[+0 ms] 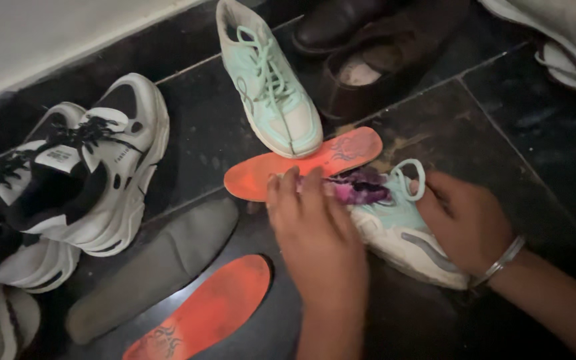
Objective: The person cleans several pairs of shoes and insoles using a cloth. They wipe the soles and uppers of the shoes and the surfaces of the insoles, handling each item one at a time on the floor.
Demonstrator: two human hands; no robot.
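Note:
A mint-green sneaker (401, 230) lies on the dark tiled floor between my hands. My left hand (315, 230) presses a purple cloth (361, 187) against the sneaker's front. The sneaker's other side is held by my right hand (465, 220), next to the looped mint lace (408, 179); a metal bangle sits on that wrist. A second mint-green sneaker (271, 87) stands just beyond. An orange insole (301, 167) lies between the two sneakers, touching my left fingertips.
Another orange insole (208, 313) and a grey insole (158, 267) lie at the near left. A pair of black-and-white chunky sneakers (81, 173) stands at the left. Dark leather shoes (368, 53) sit at the back. A white wall base (48, 40) runs along the upper left.

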